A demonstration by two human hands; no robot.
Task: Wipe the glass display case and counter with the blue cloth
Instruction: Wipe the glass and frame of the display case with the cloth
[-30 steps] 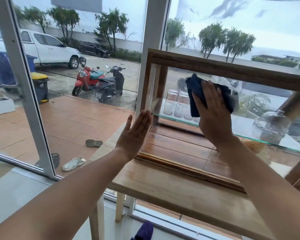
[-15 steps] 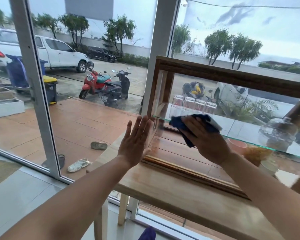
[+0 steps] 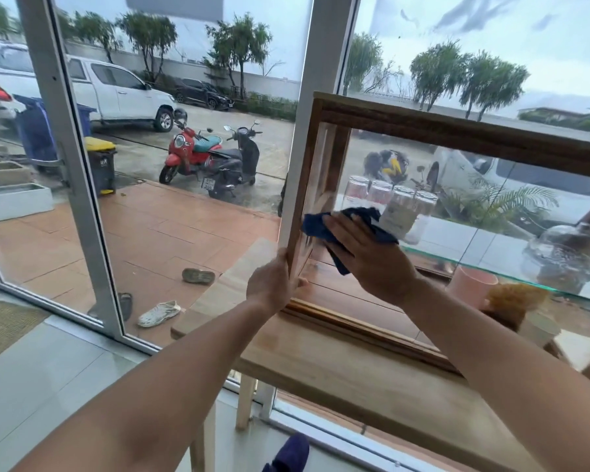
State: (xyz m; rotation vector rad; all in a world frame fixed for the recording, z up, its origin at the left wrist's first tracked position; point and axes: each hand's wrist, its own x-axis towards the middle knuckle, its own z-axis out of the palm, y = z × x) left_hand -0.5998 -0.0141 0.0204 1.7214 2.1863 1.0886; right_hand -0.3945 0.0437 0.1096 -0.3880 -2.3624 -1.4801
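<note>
A wood-framed glass display case (image 3: 457, 131) stands on a light wooden counter (image 3: 355, 369). My right hand (image 3: 372, 257) presses a dark blue cloth (image 3: 321, 226) flat against the case's front glass, low and near its left edge. My left hand (image 3: 269, 284) grips the case's left front corner post near the bottom, thumb on the front. Inside the case, a glass shelf (image 3: 491, 247) carries several upturned glasses (image 3: 389, 202).
A glass dome (image 3: 566, 257), a pink cup (image 3: 470, 287) and a yellow sponge-like lump (image 3: 515, 301) sit in the case at right. Behind the counter are large windows with white frames (image 3: 69, 165). Scooters (image 3: 212, 158) and cars stand outside. A dark blue shoe (image 3: 290, 451) shows below.
My right hand has dragged the cloth down and leftward across the glass to the left edge. My left hand went from flat and open beside the case to gripping its corner post.
</note>
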